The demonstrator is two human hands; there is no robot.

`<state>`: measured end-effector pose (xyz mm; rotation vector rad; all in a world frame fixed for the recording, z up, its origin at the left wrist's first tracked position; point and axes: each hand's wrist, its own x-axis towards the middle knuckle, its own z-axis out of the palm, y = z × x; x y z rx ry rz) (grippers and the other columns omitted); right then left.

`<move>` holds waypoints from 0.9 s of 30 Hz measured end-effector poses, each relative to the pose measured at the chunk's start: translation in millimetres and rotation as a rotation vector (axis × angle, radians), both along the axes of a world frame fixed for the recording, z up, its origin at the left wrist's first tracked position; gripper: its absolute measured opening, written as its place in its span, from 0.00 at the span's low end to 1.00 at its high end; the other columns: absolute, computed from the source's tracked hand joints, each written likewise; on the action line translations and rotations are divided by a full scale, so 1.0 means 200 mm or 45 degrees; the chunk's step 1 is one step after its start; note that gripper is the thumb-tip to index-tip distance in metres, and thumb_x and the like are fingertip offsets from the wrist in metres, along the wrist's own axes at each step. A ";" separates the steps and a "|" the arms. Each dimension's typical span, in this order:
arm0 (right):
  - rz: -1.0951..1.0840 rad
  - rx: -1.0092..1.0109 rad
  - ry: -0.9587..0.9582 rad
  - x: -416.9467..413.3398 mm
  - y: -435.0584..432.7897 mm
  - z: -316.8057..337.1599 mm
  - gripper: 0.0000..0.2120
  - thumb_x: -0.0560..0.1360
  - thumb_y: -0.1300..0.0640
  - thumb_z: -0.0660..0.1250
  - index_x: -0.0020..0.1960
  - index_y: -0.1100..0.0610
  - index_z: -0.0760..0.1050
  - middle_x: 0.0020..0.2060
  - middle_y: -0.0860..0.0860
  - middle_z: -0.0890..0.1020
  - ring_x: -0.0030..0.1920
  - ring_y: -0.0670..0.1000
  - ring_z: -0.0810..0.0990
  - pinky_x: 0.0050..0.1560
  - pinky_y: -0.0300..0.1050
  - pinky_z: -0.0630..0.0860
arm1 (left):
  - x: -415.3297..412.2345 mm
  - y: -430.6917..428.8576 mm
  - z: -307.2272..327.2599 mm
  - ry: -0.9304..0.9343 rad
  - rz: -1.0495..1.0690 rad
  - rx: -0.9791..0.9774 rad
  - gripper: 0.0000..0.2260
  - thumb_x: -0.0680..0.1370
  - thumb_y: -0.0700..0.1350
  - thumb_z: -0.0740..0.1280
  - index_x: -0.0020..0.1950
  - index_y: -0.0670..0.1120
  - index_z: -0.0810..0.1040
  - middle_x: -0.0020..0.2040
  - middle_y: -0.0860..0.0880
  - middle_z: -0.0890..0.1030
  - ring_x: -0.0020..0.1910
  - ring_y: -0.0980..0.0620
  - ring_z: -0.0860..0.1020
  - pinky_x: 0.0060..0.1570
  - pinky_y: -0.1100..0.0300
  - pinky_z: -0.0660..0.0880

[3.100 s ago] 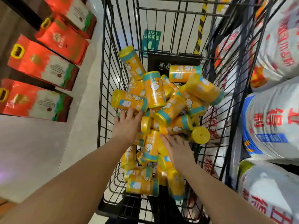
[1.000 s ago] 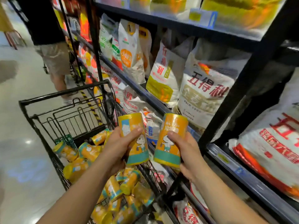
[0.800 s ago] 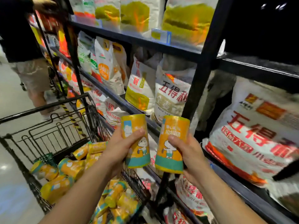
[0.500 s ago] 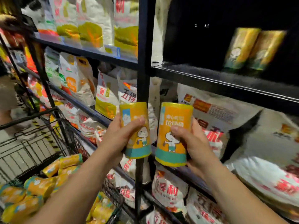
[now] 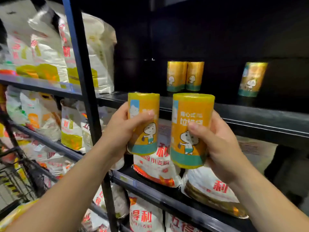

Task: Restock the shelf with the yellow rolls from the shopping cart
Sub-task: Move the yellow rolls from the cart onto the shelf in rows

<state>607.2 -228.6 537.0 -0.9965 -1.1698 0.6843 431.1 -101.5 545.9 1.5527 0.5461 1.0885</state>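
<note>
Glossy smooth plastic film on left yellow roll and right yellow roll; black metal, faintly shiny, for shelf; crinkled glossy plastic on left bags.

forearms: bare | left hand, right hand: nails apparently short

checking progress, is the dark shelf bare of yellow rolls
No, three yellow rolls already stand upright on the dark shelf.
</note>
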 end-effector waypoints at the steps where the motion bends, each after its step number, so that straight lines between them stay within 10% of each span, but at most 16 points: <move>1: -0.021 0.020 -0.018 0.03 -0.03 0.03 0.24 0.62 0.44 0.75 0.58 0.45 0.77 0.53 0.50 0.85 0.52 0.53 0.85 0.48 0.48 0.82 | 0.03 -0.01 0.04 0.012 -0.002 0.034 0.22 0.67 0.51 0.77 0.58 0.47 0.77 0.49 0.48 0.85 0.49 0.47 0.85 0.46 0.51 0.81; 14: -0.455 0.076 -0.280 0.26 0.06 0.42 0.27 0.63 0.45 0.75 0.61 0.48 0.77 0.52 0.45 0.85 0.52 0.47 0.85 0.52 0.51 0.81 | 0.33 0.33 0.47 0.087 -0.057 0.232 0.25 0.66 0.55 0.75 0.59 0.45 0.79 0.49 0.49 0.86 0.47 0.53 0.85 0.40 0.60 0.81; 21: -0.675 -0.066 -0.330 0.35 0.34 0.57 0.31 0.59 0.42 0.77 0.60 0.48 0.77 0.52 0.44 0.85 0.52 0.46 0.84 0.53 0.49 0.81 | 0.46 0.67 0.59 0.217 -0.074 0.234 0.23 0.67 0.52 0.78 0.58 0.46 0.77 0.50 0.49 0.86 0.48 0.51 0.85 0.53 0.47 0.80; 27: -0.796 -0.176 -0.317 0.42 0.60 0.63 0.15 0.67 0.52 0.79 0.47 0.46 0.74 0.44 0.44 0.83 0.44 0.44 0.83 0.41 0.40 0.78 | 0.55 0.91 0.65 0.331 -0.159 0.185 0.23 0.66 0.45 0.80 0.58 0.44 0.78 0.50 0.46 0.86 0.50 0.46 0.84 0.55 0.44 0.79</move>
